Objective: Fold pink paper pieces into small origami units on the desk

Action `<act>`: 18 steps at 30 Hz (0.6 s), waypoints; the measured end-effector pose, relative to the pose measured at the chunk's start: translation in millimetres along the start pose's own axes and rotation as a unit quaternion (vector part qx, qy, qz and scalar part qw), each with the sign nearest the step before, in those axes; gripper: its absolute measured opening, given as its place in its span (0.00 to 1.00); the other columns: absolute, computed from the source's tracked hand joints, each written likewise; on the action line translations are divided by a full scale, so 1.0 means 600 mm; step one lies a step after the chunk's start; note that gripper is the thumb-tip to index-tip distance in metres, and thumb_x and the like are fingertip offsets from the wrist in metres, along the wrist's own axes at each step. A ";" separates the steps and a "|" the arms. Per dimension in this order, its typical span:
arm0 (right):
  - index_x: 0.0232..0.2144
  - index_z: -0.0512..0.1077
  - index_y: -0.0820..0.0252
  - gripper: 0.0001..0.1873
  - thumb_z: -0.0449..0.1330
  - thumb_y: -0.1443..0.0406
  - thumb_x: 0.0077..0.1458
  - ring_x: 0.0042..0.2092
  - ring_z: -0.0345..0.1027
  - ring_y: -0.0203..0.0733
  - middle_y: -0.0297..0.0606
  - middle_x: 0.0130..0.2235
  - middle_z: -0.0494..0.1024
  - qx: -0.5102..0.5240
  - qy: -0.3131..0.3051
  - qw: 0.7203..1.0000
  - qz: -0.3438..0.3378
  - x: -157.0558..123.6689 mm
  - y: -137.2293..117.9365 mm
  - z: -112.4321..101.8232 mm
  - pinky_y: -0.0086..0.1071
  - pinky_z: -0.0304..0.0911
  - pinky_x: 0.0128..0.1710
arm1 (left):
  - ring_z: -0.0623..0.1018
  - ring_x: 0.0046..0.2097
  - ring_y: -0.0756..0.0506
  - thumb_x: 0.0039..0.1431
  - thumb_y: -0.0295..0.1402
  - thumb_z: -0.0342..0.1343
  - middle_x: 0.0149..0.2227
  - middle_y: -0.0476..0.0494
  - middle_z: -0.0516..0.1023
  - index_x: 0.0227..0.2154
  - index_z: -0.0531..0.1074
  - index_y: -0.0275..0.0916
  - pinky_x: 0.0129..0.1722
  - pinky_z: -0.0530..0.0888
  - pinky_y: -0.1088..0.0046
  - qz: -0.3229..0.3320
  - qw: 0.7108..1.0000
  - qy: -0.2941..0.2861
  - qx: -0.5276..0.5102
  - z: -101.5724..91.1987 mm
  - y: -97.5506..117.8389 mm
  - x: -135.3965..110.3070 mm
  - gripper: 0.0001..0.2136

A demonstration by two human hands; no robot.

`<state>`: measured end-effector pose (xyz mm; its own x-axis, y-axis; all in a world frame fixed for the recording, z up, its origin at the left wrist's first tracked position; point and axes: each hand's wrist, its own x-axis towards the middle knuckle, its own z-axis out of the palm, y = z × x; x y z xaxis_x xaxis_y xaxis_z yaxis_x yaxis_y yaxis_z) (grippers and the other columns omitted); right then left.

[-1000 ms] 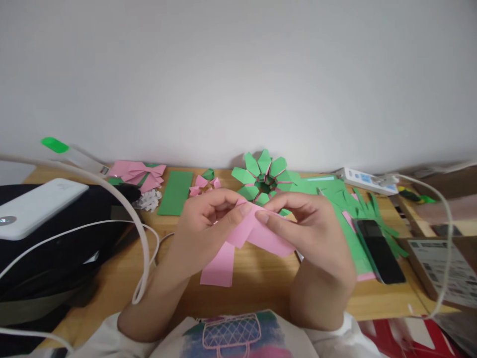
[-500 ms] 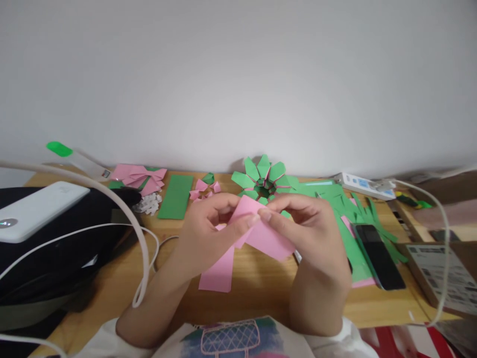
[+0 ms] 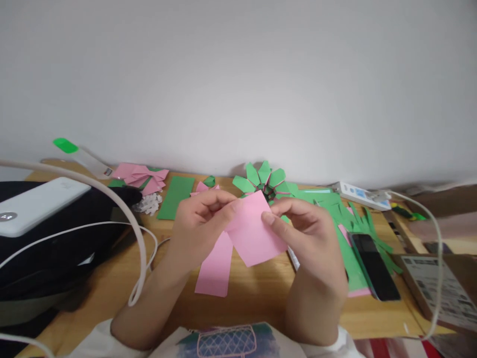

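Observation:
A pink square of paper is held up over the table, tilted with one corner toward me. My left hand pinches its left edge between thumb and fingers. On the opposite edge my right hand grips it, thumb in front and fingers behind. Beneath my left hand a pink paper strip lies on the wooden table. Just beyond the hands stands a green paper flower with pink edges, its lower part hidden by the held paper. Small folded pink pieces lie behind my left hand, partly covered.
At left are a white power bank on a black bag, a looping white cable, a pink paper bow and a green paper rectangle. Cut green paper, a phone and a power strip are at right.
The pink paper, partly folded over before, is now opened out flat between my hands. My left hand has shifted slightly left, and the camera view has moved a little.

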<state>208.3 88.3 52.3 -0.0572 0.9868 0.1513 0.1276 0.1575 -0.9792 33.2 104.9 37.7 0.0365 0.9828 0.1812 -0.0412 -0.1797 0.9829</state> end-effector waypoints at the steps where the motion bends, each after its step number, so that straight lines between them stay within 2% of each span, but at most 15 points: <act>1: 0.25 0.75 0.55 0.05 0.65 0.65 0.53 0.28 0.66 0.31 0.28 0.26 0.76 0.007 0.005 1.000 0.001 -0.001 0.001 0.001 0.26 0.60 0.29 | 0.72 0.24 0.54 0.55 0.30 0.60 0.23 0.53 0.77 0.24 0.77 0.40 0.23 0.68 0.82 0.006 1.000 0.011 -0.001 0.000 0.000 0.000 0.05; 7: 0.26 0.75 0.54 0.05 0.65 0.66 0.53 0.29 0.67 0.31 0.28 0.27 0.77 0.015 0.033 0.999 -0.013 -0.006 0.003 0.005 0.26 0.61 0.30 | 0.76 0.27 0.52 0.56 0.30 0.60 0.25 0.53 0.79 0.26 0.77 0.41 0.26 0.72 0.80 0.052 0.997 0.049 0.026 0.001 -0.003 -0.003 0.05; 10: 0.25 0.74 0.55 0.06 0.64 0.67 0.53 0.29 0.67 0.32 0.28 0.27 0.76 -0.016 0.015 0.999 -0.029 -0.005 -0.001 0.003 0.27 0.62 0.31 | 0.75 0.27 0.52 0.57 0.30 0.58 0.25 0.52 0.79 0.27 0.77 0.41 0.25 0.71 0.79 0.091 0.992 0.041 0.081 -0.003 -0.001 -0.006 0.05; 13: 0.25 0.73 0.56 0.05 0.64 0.66 0.53 0.30 0.68 0.33 0.29 0.26 0.75 -0.062 -0.017 0.997 -0.034 -0.002 -0.007 0.000 0.28 0.63 0.32 | 0.74 0.26 0.52 0.58 0.29 0.57 0.24 0.53 0.78 0.26 0.77 0.41 0.26 0.69 0.78 0.110 0.983 0.007 0.145 -0.007 0.008 -0.007 0.07; 18: 0.29 0.76 0.56 0.01 0.63 0.67 0.52 0.33 0.72 0.36 0.32 0.30 0.80 -0.141 -0.025 0.989 -0.046 0.001 -0.026 0.000 0.29 0.66 0.34 | 0.73 0.24 0.52 0.57 0.28 0.55 0.21 0.54 0.77 0.23 0.76 0.41 0.24 0.66 0.78 0.055 0.979 -0.102 0.169 -0.002 0.024 -0.002 0.09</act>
<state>206.1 86.6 67.8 -0.1287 0.9661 0.2237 0.3903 0.2567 -0.8842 31.4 101.1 51.6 0.2504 0.9338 0.2558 0.2754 -0.3220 0.9058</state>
